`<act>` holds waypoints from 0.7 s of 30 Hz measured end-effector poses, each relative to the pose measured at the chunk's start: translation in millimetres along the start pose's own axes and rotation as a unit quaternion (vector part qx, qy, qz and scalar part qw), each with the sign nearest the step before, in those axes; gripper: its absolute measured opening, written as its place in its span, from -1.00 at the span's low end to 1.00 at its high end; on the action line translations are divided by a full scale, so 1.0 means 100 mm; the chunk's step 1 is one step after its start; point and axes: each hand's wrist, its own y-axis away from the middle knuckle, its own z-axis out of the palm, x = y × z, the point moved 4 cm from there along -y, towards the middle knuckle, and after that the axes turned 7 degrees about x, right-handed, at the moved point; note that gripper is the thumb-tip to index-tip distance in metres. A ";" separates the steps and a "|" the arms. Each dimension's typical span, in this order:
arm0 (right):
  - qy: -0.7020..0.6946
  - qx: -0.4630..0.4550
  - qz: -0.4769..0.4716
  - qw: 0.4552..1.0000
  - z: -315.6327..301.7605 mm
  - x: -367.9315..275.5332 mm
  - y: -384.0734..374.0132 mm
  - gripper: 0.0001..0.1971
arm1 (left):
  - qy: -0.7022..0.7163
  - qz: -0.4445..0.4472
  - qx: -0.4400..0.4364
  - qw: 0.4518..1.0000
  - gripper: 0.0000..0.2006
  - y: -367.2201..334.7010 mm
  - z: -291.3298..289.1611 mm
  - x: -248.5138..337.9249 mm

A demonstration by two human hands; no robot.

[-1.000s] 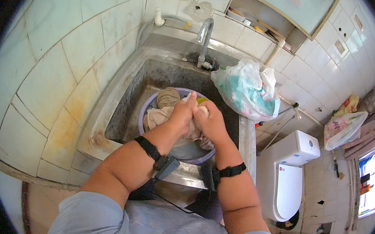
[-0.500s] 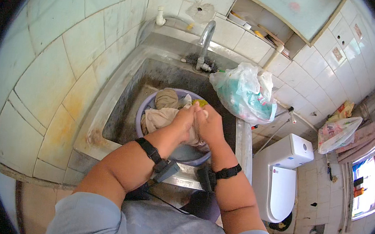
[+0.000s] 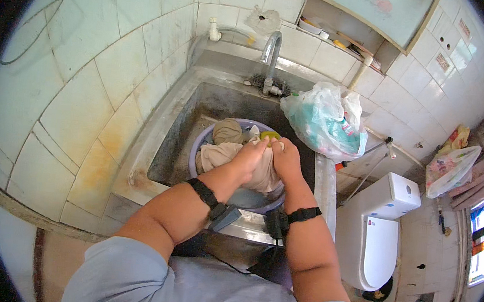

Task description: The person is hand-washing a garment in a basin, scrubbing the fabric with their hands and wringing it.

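Observation:
Both my hands are over a round lavender basin point(image 3: 193, 154) inside the sink. My left hand point(image 3: 248, 158) is closed on a wet-looking beige cloth garment point(image 3: 264, 173), and my right hand point(image 3: 288, 158) grips the same cloth close beside it. Part of the cloth hangs between my hands, and more lies bunched at the basin's left. Just beyond my fingertips shows a small yellow-green thing point(image 3: 269, 135), too covered to name. A darker beige bundle of cloth point(image 3: 227, 131) rests at the far left of the basin. Greyish water point(image 3: 246, 198) shows near the front rim.
The worn metal sink point(image 3: 137, 168) has a curved faucet point(image 3: 272, 56) at its back. A bulging clear plastic bag point(image 3: 325, 121) sits on its right rim. To the right stands a white toilet point(image 3: 380, 243); tiled wall point(image 3: 78, 113) closes in the left.
My hands have parted slightly, showing more of the yellow-green thing, and the beige cloth now spreads between them. The whole scene has shifted a little to the right in view.

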 end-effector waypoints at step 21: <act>0.065 0.016 -0.057 0.996 -0.12 -0.25 0.13 -0.62 | 0.040 -0.066 -0.044 0.996 -0.57 0.28 0.15 0.26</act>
